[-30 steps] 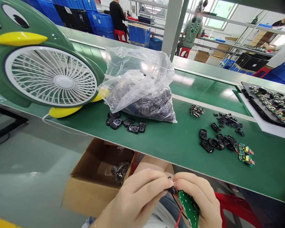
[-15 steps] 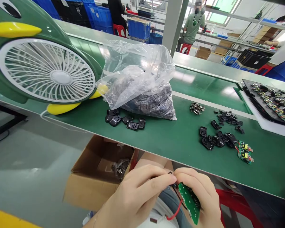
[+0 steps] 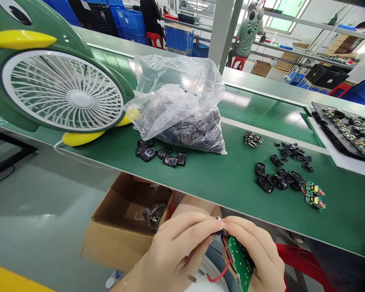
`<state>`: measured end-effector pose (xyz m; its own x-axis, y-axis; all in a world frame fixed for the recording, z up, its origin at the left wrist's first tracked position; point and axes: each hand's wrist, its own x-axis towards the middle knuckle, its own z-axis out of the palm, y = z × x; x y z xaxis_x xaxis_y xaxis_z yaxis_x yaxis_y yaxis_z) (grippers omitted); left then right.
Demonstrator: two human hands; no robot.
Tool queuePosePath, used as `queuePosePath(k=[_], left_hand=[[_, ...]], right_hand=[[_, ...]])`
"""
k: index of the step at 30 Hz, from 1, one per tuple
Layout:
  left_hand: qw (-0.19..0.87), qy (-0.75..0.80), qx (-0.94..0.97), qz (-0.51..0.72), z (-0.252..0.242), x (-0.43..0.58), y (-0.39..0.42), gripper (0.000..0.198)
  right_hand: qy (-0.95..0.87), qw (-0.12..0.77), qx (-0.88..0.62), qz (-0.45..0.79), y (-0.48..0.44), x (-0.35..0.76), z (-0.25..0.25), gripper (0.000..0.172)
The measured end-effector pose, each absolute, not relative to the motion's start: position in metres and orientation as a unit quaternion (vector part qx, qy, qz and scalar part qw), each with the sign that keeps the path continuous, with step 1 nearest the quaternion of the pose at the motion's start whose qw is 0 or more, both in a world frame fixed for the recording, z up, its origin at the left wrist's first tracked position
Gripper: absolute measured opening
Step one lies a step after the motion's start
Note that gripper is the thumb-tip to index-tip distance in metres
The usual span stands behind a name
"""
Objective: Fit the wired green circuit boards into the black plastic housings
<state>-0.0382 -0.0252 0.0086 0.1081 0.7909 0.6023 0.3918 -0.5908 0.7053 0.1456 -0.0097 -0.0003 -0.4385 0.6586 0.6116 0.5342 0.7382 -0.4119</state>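
Note:
Both hands are closed together over my lap, just off the table's front edge. My left hand [image 3: 182, 245] pinches a small black plastic part [image 3: 222, 232], mostly covered by the fingers. A bit of shiny metal shows at the fingertips. My right hand [image 3: 260, 249] holds a green circuit board [image 3: 241, 261] against its palm, its fingertips meeting the left ones at the black part. A red wire [image 3: 220, 275] and a black wire hang beside the board. On the table to the right lie black plastic shells [image 3: 279, 181] and green circuit boards with yellow components [image 3: 315, 196].
A clear bag of dark parts [image 3: 182, 117] stands mid-table, with black covers [image 3: 170, 160] before it. Metal pins [image 3: 253, 139], small black pieces [image 3: 292, 152] and a loaded tray [image 3: 349, 125] lie right. A penguin-shaped fan [image 3: 79, 99] stands left, an open carton [image 3: 118, 239] below.
The fingertips have shifted slightly around the black part, and shiny metal now shows between them. The circuit board has dropped a little. The view has moved slightly.

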Motion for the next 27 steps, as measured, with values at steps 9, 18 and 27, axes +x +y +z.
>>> queuePosePath(k=[9,18,27], left_hand=[[0.153,0.43,0.711,0.535,0.014,-0.032,-0.025,0.028],[0.173,0.445,0.701,0.529,0.006,-0.031,-0.026,0.03],[0.227,0.423,0.677,0.558,0.006,-0.032,-0.025,0.029]], right_hand=[[-0.828,0.408,-0.379,0.066,-0.016,0.146,-0.003,0.028],[-0.828,0.418,-0.37,0.059,-0.012,0.146,-0.01,0.032],[-0.817,0.424,-0.386,0.069,-0.017,0.144,-0.009,0.026]])
